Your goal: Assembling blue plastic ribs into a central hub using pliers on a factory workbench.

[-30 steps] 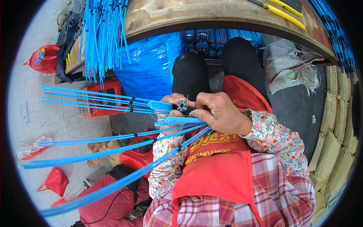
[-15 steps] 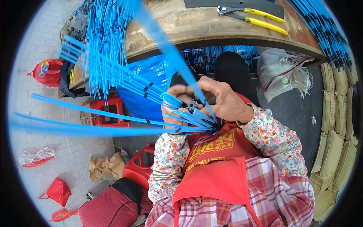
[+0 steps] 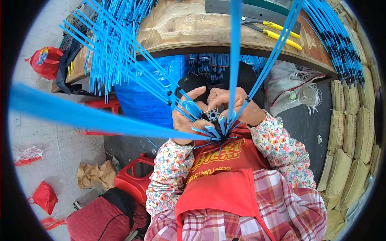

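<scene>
In front of my apron, my left hand (image 3: 183, 122) is closed around the lower ends of several long blue ribs (image 3: 155, 82), umbrella-like, with black joints, which fan up and to the left. Beside its thumb sits a small dark round hub (image 3: 212, 115) with notches around its rim. My right hand (image 3: 241, 107) is closed at the hub's far edge, thumb and finger pinching what looks like a thin wire. More blue ribs (image 3: 267, 68) stand between and past my hands, their lower ends gathered at a dark cluster (image 3: 219, 138) below the hub.
A wooden table (image 3: 177, 30) across the front bears blue rib bundles (image 3: 116, 52) and yellow-handled pincers (image 3: 281, 36). More ribs (image 3: 333, 44) hang at its right. A red stool (image 3: 134, 176) stands left, near a cloth-covered bundle (image 3: 106, 217). Stacked tan sacks (image 3: 345, 160) line the right.
The free ribs have swung: some now stand upright and lean right past my right hand. The hub has turned its notched face up into clearer view between my fingers.
</scene>
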`<state>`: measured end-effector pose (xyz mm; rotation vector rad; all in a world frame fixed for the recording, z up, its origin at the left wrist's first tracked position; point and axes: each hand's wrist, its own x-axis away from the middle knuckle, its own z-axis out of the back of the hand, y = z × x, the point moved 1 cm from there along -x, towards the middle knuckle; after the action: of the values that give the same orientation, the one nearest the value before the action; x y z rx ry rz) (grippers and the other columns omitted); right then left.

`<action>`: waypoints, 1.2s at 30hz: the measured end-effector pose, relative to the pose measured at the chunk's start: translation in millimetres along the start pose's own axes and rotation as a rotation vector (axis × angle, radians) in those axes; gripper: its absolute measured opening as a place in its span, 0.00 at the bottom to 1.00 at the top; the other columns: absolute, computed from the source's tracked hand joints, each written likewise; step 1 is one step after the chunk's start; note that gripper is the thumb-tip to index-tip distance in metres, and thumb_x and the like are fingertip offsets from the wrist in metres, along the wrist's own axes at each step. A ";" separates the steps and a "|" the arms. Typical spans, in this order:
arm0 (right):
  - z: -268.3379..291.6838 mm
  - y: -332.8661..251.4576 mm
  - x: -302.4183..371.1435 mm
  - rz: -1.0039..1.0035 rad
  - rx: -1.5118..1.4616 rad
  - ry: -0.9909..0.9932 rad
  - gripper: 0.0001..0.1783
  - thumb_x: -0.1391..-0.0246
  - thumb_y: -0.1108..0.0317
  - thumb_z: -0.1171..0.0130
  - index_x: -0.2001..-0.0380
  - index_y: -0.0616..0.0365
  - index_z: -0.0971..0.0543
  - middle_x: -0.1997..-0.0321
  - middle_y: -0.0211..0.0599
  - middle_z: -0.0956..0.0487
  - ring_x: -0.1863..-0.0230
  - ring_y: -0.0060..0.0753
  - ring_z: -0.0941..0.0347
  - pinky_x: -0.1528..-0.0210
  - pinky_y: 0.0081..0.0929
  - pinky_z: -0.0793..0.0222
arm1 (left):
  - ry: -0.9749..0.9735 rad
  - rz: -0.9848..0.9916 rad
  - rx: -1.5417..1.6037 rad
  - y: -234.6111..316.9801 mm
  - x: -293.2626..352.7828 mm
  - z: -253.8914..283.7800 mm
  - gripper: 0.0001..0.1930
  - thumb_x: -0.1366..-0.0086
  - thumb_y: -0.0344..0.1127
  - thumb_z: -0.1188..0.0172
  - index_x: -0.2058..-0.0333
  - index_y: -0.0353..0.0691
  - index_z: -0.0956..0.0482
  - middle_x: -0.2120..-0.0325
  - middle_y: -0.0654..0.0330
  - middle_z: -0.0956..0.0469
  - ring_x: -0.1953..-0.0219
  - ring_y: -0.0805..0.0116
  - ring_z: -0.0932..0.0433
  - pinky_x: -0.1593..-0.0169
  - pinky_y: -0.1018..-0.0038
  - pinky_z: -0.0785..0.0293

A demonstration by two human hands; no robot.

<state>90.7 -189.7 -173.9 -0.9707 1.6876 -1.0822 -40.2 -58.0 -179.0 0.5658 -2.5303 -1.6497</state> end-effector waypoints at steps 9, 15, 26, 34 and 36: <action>-0.7 -2.4 -1.9 -0.032 -0.011 0.022 0.15 0.61 0.67 0.27 0.67 0.61 0.16 0.71 0.28 0.25 0.69 0.21 0.34 0.65 0.19 0.38 | 0.136 -0.101 -0.116 -5.7 -3.7 -1.4 0.37 0.59 0.29 0.22 0.50 0.25 0.30 0.75 0.58 0.20 0.75 0.73 0.21 0.73 0.82 0.28; 11.1 -0.1 -1.2 -0.100 -0.158 -0.071 0.16 0.61 0.67 0.28 0.67 0.64 0.16 0.70 0.30 0.22 0.67 0.19 0.30 0.63 0.19 0.35 | 0.016 0.048 -0.042 -5.1 -13.3 -5.7 0.43 0.64 0.34 0.19 0.49 0.26 0.31 0.66 0.54 0.19 0.64 0.68 0.19 0.62 0.77 0.23; 6.5 -15.3 -0.7 -0.085 0.221 0.602 0.11 0.38 0.66 0.46 0.62 0.65 0.22 0.72 0.25 0.24 0.71 0.11 0.34 0.70 0.13 0.37 | 0.021 0.054 -0.120 9.3 -17.8 -13.5 0.39 0.42 0.35 0.33 0.37 0.29 0.43 0.65 0.60 0.24 0.64 0.74 0.24 0.61 0.79 0.26; -49.7 -34.5 35.3 0.173 0.822 0.528 0.26 0.58 0.83 0.43 0.51 0.65 0.28 0.56 0.44 0.24 0.61 0.36 0.23 0.57 0.27 0.28 | 0.181 0.010 -0.295 2.1 -2.4 -33.6 0.32 0.40 0.34 0.35 0.41 0.25 0.37 0.68 0.61 0.23 0.69 0.76 0.24 0.65 0.81 0.27; -51.5 -34.9 37.3 0.151 0.791 0.538 0.27 0.58 0.83 0.44 0.50 0.65 0.28 0.55 0.44 0.23 0.59 0.37 0.22 0.56 0.28 0.27 | 0.150 -0.067 -0.348 0.1 -2.5 -35.6 0.32 0.40 0.32 0.35 0.42 0.25 0.37 0.70 0.60 0.23 0.70 0.76 0.24 0.65 0.79 0.27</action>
<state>36.0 -222.2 -139.0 -0.0408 1.4670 -1.8091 -28.8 -88.0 -163.5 0.7114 -2.0770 -1.9299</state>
